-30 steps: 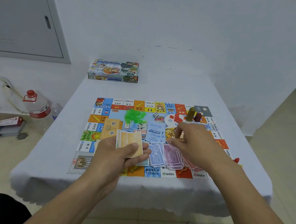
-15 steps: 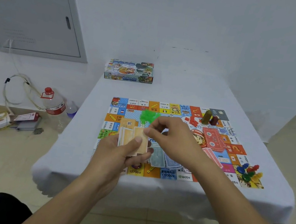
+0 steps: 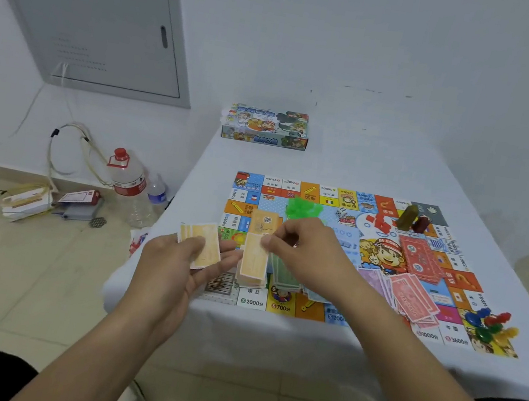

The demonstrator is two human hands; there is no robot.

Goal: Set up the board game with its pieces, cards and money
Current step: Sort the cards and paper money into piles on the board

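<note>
Left hand (image 3: 183,258) grips a thin fan of orange banknotes (image 3: 202,242) over the near-left corner of the game board (image 3: 345,248), thumb across the top and fingers curled beneath. Right hand (image 3: 303,251) pinches a single orange note (image 3: 254,256) by its upper edge between thumb and forefinger, holding it just over the orange pile (image 3: 252,278) that lies on the board's near edge.

Beside that pile lie green notes (image 3: 283,272), then purple notes (image 3: 373,280) and red notes (image 3: 413,300), all spread along the near side. Red cards (image 3: 418,257) rest farther in, green plastic pieces (image 3: 303,208) sit near the middle, and coloured pawns (image 3: 489,326) cluster at the near-right corner. The game box (image 3: 266,126) stands at the far end of the tabletop (image 3: 383,163).

Such notes look feather-light, limp and slick, so they will likely slide apart or flutter if dropped from any height. Pinching one by a short edge, close to a corner, and laying it flat seems the safest hold; the fan probably needs steady thumb pressure to avoid slipping.
</note>
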